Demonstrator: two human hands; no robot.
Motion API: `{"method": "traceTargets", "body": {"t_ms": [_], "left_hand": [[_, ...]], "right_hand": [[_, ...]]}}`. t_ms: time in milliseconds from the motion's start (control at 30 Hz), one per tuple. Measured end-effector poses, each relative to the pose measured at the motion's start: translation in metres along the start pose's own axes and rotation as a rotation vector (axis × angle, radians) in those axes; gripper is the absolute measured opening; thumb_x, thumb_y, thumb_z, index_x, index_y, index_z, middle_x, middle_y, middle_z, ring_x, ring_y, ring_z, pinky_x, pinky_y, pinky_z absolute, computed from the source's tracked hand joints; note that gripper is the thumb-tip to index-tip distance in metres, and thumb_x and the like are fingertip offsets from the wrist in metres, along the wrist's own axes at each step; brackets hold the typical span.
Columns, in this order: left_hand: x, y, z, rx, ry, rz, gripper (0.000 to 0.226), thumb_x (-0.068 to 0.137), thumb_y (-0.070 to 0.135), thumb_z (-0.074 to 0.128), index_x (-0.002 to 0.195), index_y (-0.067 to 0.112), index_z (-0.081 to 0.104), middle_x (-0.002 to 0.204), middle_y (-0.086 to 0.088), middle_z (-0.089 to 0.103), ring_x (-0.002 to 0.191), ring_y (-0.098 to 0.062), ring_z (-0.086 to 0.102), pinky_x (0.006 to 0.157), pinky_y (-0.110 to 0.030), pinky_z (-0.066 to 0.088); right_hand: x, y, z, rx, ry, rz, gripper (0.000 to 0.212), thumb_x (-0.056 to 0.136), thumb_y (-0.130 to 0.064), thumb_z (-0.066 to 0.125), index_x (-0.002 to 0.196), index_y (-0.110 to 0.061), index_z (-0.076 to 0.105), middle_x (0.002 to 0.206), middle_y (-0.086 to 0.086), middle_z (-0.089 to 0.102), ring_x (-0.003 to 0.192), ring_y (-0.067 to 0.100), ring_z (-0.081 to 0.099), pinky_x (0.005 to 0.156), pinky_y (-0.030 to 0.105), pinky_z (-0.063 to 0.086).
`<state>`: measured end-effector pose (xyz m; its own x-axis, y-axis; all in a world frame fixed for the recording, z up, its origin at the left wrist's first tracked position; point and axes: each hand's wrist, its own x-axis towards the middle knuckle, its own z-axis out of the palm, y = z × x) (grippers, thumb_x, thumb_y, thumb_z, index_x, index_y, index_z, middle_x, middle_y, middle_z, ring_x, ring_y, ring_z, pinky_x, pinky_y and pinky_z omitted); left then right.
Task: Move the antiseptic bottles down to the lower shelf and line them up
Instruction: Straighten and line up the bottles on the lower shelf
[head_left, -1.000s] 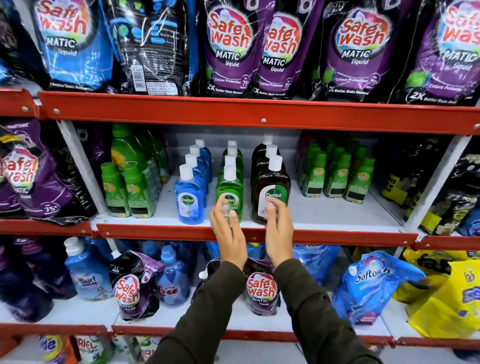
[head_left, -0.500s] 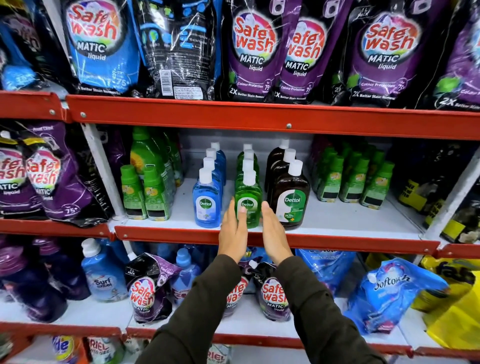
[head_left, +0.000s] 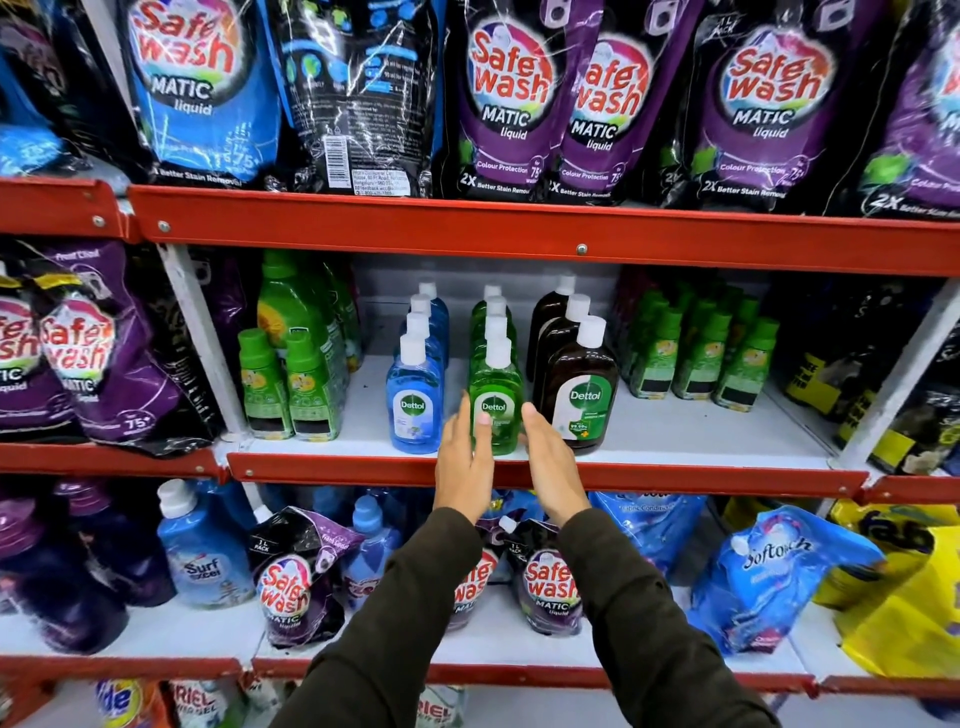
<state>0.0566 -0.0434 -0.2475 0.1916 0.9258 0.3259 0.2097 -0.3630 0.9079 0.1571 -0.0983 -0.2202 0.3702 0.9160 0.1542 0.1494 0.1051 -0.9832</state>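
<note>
Three rows of Dettol antiseptic bottles stand front to back on the middle shelf (head_left: 675, 441): blue bottles (head_left: 414, 410), green bottles (head_left: 497, 400) and brown bottles (head_left: 584, 400), all with white caps. My left hand (head_left: 464, 462) is flat with fingers extended at the left side of the front green bottle, its fingertips touching it. My right hand (head_left: 553, 467) is flat on the bottle's right side, in the gap next to the front brown bottle. Neither hand has the bottle lifted. Dark sleeves cover both arms.
Small green bottles stand left (head_left: 288, 389) and right (head_left: 701, 358) of the Dettol rows. The lower shelf (head_left: 493, 639) holds Safewash pouches (head_left: 550, 587), a Surf Excel bottle (head_left: 200, 561) and a blue Softouch pouch (head_left: 769, 577). Detergent pouches (head_left: 509, 98) fill the top shelf. Red rails edge each shelf.
Both hands have dropped from the fronts of the green and brown bottles and now flank the front green bottle. The camera view has shifted left.
</note>
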Motion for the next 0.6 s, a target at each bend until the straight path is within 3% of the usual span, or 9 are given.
{"method": "traceTargets", "body": {"t_ms": [200, 333, 400, 467, 533, 600], "left_hand": [[-0.001, -0.001, 0.001, 0.012, -0.104, -0.015, 0.070, 0.105, 0.055, 0.030, 0.163, 0.022, 0.009, 0.172, -0.003, 0.015, 0.158, -0.016, 0.011, 0.122, -0.028, 0.006], [-0.002, 0.000, -0.003, -0.045, -0.095, -0.036, 0.070, 0.105, 0.053, 0.032, 0.163, 0.022, 0.006, 0.173, -0.002, 0.009, 0.159, -0.014, 0.007, 0.126, -0.031, 0.005], [-0.008, -0.002, -0.008, -0.117, -0.017, 0.017, 0.062, 0.107, 0.047, 0.036, 0.161, 0.027, 0.016, 0.169, 0.000, 0.024, 0.153, -0.012, 0.028, 0.126, -0.034, 0.022], [-0.016, -0.004, -0.017, -0.146, 0.123, 0.107, 0.052, 0.106, 0.042, 0.038, 0.156, 0.036, 0.024, 0.153, 0.014, 0.043, 0.135, 0.002, 0.044, 0.112, -0.017, 0.036], [-0.018, -0.008, -0.029, -0.117, 0.296, 0.180, 0.048, 0.104, 0.042, 0.036, 0.151, 0.038, 0.029, 0.141, 0.034, 0.041, 0.127, 0.012, 0.043, 0.105, -0.007, 0.032], [-0.009, -0.012, -0.042, -0.150, 0.404, 0.188, 0.051, 0.103, 0.040, 0.036, 0.152, 0.030, 0.032, 0.142, 0.027, 0.041, 0.129, 0.011, 0.040, 0.110, -0.012, 0.030]], "right_hand": [[-0.003, 0.002, 0.003, -0.010, 0.040, -0.020, 0.060, 0.103, -0.054, 0.039, 0.150, -0.020, 0.049, 0.157, 0.002, 0.051, 0.144, 0.013, 0.047, 0.126, 0.038, 0.031], [-0.006, 0.008, 0.007, -0.021, 0.088, -0.056, 0.052, 0.105, -0.047, 0.039, 0.149, -0.020, 0.049, 0.157, 0.001, 0.050, 0.138, 0.004, 0.045, 0.115, 0.021, 0.031], [-0.008, 0.012, 0.012, -0.027, 0.167, -0.094, 0.048, 0.106, -0.042, 0.040, 0.147, -0.020, 0.051, 0.155, 0.002, 0.052, 0.140, 0.008, 0.046, 0.122, 0.029, 0.032], [-0.012, 0.015, 0.020, -0.005, 0.271, -0.157, 0.040, 0.107, -0.036, 0.041, 0.139, -0.019, 0.058, 0.145, 0.001, 0.057, 0.138, 0.015, 0.051, 0.122, 0.043, 0.038], [-0.016, 0.017, 0.030, 0.049, 0.289, -0.207, 0.038, 0.106, -0.037, 0.041, 0.131, -0.020, 0.064, 0.135, 0.000, 0.062, 0.131, 0.021, 0.058, 0.117, 0.049, 0.044], [-0.019, 0.014, 0.046, 0.091, 0.168, -0.187, 0.046, 0.101, -0.045, 0.040, 0.133, -0.021, 0.064, 0.138, 0.001, 0.064, 0.133, 0.022, 0.059, 0.118, 0.048, 0.043]]}}
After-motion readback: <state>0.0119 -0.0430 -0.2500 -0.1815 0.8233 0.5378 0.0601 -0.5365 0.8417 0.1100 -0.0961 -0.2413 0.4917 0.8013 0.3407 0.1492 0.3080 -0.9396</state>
